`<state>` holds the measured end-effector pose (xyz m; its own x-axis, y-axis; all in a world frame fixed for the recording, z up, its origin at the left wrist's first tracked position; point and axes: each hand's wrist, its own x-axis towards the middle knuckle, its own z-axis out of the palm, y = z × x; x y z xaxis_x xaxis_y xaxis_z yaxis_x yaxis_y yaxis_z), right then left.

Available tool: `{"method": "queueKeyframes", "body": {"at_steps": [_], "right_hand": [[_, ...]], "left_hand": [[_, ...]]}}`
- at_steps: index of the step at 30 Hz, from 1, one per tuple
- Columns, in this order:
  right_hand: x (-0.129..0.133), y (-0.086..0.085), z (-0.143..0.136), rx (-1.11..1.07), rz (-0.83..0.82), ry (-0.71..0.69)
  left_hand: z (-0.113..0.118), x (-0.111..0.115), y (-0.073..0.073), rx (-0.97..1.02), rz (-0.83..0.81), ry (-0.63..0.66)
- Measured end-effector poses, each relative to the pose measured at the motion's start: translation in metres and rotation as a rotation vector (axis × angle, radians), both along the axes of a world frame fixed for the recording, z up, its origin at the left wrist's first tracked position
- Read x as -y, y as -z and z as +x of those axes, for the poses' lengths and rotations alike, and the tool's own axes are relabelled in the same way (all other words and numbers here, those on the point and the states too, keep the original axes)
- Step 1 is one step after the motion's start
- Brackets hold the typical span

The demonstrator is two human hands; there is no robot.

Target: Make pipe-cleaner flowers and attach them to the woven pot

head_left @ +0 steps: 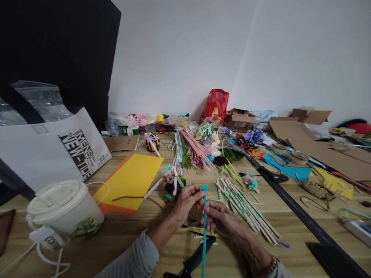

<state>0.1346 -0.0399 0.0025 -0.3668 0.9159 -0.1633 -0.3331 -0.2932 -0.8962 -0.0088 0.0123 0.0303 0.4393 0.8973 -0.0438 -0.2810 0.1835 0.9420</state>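
Note:
A turquoise pipe cleaner [204, 227] runs upright between my hands, its top end bent into a small loop. My left hand [189, 199] pinches it near that curled top. Lower down, the fingers of my right hand [217, 217] close on the straight stem. Under the hands lies a dark-handled tool [194, 259], partly hidden, with small offcuts around it. Just beyond my left hand stands a small decorated basket [169, 189] with pipe-cleaner flowers. To the right of my right hand is a bundle of thin sticks [246, 212] in green-printed wrapping.
Yellow and orange sheets [136, 177] lie at left, behind a white lidded bucket [65, 208] with a cord. Bunches of coloured pipe cleaners [193, 146] spread across the back. A long black strip [298, 204] crosses the right side. Small woven baskets [317, 187] sit beyond it.

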Motion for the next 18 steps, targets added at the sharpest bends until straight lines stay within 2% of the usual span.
{"method": "queueKeyframes", "body": {"at_steps": [4,12,18], "right_hand": [[0.001,-0.002,0.005,-0.01,-0.034,-0.015],[0.003,-0.01,0.015,0.094,-0.001,-0.176],[0.001,-0.019,0.021,0.102,0.034,-0.068]], "left_hand": [[0.0,0.001,0.001,0.059,-0.062,0.053],[0.003,0.004,0.005,0.058,-0.096,0.028],[0.005,0.008,0.005,0.119,-0.174,0.061]]}}
